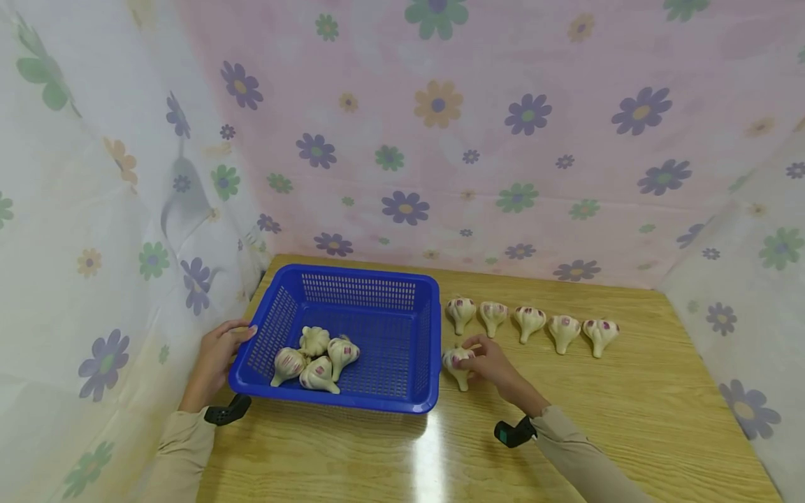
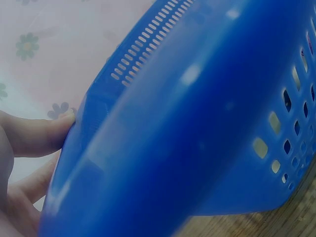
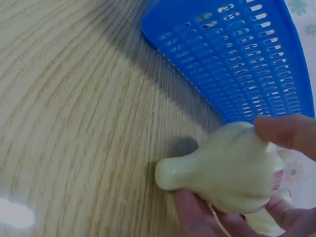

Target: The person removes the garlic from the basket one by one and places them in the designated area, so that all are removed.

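Observation:
My left hand (image 1: pixel 216 358) grips the left rim of a blue plastic basket (image 1: pixel 333 401), thumb on the rim and fingers at its outer side. Inside the basket, several garlic bulbs (image 1: pixel 318 374) lie clustered at the front left. Just outside its right wall, my right hand (image 1: pixel 493 366) holds another garlic bulb (image 3: pixel 227 170) between thumb and fingers, its stem pointing toward me. In the right wrist view the bulb is close over the table, but whether it touches the wood is hard to tell.
Beyond my right hand, several more garlic bulbs (image 1: pixel 530 321) stand in a row on the wooden table (image 1: pixel 604 412), stems toward me. Flowered cloth (image 1: pixel 478 202) hangs at the back and both sides. A wrist camera (image 1: pixel 516 433) sits on each forearm.

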Available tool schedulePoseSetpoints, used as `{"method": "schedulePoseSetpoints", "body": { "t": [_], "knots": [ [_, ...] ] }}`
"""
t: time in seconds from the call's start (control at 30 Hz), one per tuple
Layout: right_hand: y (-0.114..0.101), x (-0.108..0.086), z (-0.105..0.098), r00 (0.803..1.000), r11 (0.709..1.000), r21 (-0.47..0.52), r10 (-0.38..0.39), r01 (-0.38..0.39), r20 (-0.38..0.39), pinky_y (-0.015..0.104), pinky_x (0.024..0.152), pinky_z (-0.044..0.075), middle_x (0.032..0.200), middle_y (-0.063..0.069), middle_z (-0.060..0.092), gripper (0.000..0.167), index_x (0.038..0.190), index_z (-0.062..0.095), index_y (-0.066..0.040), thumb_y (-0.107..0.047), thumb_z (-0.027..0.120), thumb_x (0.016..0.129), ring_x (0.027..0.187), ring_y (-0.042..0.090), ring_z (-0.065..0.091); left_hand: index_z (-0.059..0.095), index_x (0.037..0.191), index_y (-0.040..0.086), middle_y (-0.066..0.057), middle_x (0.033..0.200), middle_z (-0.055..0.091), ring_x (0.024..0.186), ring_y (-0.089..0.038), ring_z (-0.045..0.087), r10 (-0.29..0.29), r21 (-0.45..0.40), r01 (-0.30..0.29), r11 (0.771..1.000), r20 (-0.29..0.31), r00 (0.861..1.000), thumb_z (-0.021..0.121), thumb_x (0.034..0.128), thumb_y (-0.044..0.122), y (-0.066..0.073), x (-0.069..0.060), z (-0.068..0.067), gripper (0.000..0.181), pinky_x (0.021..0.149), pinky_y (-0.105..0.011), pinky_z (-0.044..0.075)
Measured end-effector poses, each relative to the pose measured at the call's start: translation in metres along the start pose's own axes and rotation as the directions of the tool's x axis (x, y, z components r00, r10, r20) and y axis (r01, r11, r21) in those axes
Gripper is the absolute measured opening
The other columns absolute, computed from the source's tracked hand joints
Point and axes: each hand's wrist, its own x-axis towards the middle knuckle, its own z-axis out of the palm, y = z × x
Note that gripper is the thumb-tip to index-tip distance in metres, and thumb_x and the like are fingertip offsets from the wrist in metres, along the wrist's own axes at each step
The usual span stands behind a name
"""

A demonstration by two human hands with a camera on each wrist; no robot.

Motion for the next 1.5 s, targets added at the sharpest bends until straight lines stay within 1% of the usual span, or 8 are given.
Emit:
{"method": "schedulePoseSetpoints", "body": {
  "t": [0.33,0.43,0.6,0.83,1.07,1.17,1.37,1.5],
  "knots": [
    [-0.002,-0.006,-0.001,0.998,0.98,-0.197,-0.045,0.035,-0.048,0.032,0.054,0.04,0.083,0.008,0.051,0.044,0.106,0.046,-0.001,-0.022,0.075,0.081,0.066,0.017,0.046,0.043,0.132,0.005,0.005,0.087,0.065,0.077,-0.014,0.065,0.013,-0.015,-0.013,1.0,0.02,1.0,0.062,0.0922,0.026,-0.002,0.001,-0.002,0.049,0.067,-0.034,0.054],
    [-0.003,-0.007,-0.001,0.997,0.972,-0.232,-0.051,0.037,-0.053,0.032,0.056,0.04,0.086,0.01,0.053,0.045,0.105,0.047,-0.001,-0.024,0.075,0.08,0.068,0.017,0.047,0.042,0.133,0.005,0.005,0.087,0.065,0.078,-0.014,0.065,0.018,-0.006,-0.017,1.0,0.017,1.0,0.061,0.0924,0.026,-0.002,0.0,-0.002,0.05,0.067,-0.034,0.054],
    [-0.005,-0.007,-0.003,0.996,0.964,-0.26,-0.066,0.05,-0.055,0.037,0.065,0.046,0.097,0.014,0.055,0.046,0.106,0.049,0.0,-0.027,0.076,0.08,0.082,0.023,0.053,0.041,0.134,0.004,0.005,0.088,0.065,0.078,-0.014,0.065,0.023,-0.003,-0.023,1.0,0.021,1.0,0.06,0.0927,0.026,-0.003,-0.001,-0.002,0.051,0.068,-0.034,0.054],
    [-0.011,-0.006,-0.005,0.995,0.965,-0.256,-0.08,0.063,-0.056,0.042,0.073,0.048,0.111,0.017,0.054,0.041,0.106,0.052,0.0,-0.027,0.073,0.083,0.097,0.028,0.054,0.039,0.136,0.005,0.005,0.089,0.065,0.079,-0.014,0.065,0.026,0.005,-0.026,1.0,0.031,0.999,0.06,0.0932,0.027,-0.002,-0.001,-0.003,0.052,0.068,-0.035,0.054],
    [-0.033,-0.006,0.0,0.981,0.971,-0.184,-0.171,0.153,-0.087,0.042,0.071,0.049,0.106,0.016,0.056,0.033,0.107,0.054,0.004,-0.018,0.068,0.087,0.093,0.026,0.058,0.039,0.136,0.005,0.005,0.09,0.064,0.079,-0.014,0.065,0.026,0.0,-0.026,1.0,0.036,0.999,0.06,0.0934,0.028,-0.002,-0.002,-0.002,0.052,0.067,-0.034,0.054],
    [-0.046,-0.005,0.003,0.978,0.97,-0.171,-0.187,0.17,-0.089,0.044,0.075,0.05,0.106,0.014,0.057,0.03,0.107,0.055,0.004,-0.015,0.067,0.088,0.095,0.026,0.058,0.039,0.136,0.005,0.005,0.089,0.064,0.078,-0.014,0.064,0.026,0.0,-0.026,1.0,0.033,0.999,0.059,0.0937,0.027,-0.002,-0.002,-0.002,0.052,0.067,-0.034,0.054],
    [-0.066,0.0,0.014,0.964,0.956,-0.137,-0.265,0.26,-0.016,0.05,0.077,0.05,0.101,0.013,0.059,0.021,0.102,0.057,0.002,-0.012,0.065,0.089,0.091,0.026,0.06,0.04,0.135,0.005,0.004,0.089,0.064,0.078,-0.015,0.065,0.03,0.001,-0.03,1.0,0.029,0.999,0.059,0.0936,0.028,-0.003,-0.002,-0.003,0.051,0.067,-0.034,0.054],
    [-0.078,0.001,0.023,0.962,0.957,-0.097,-0.269,0.273,0.047,0.045,0.072,0.052,0.098,0.012,0.06,0.018,0.099,0.057,0.0,-0.013,0.066,0.089,0.089,0.028,0.061,0.041,0.134,0.006,0.005,0.089,0.064,0.079,-0.015,0.065,0.024,0.004,-0.025,1.0,0.025,0.999,0.06,0.0932,0.029,-0.004,-0.002,-0.002,0.05,0.067,-0.034,0.054]
  ]
}}
